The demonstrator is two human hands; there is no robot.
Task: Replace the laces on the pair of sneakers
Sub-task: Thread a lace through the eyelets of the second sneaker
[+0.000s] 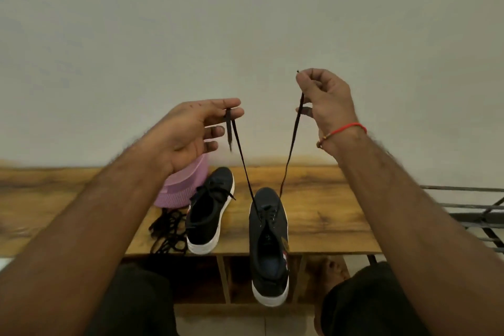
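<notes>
Two black sneakers [210, 210] [269, 245]; one lace [242, 161] strung; one loose lace bundle [169, 232] at seven o'clock, possibly several; one pink container [180, 188]; two hands [191, 131] [324, 106].

Both bare arms reach forward and up. The left hand [191, 131] has straight fingers and pinches one end of a thin black lace [241, 155]. The right hand [326, 102], higher, curls its fingers around the other end.

The setting appears to be a room in a home. A low wooden bench with a streaked brown grain [321, 199] stands against a plain off-white painted wall [245, 22]. Open wooden compartments [240, 278] sit beneath it. A black metal frame [474, 207] stands at the right.
</notes>
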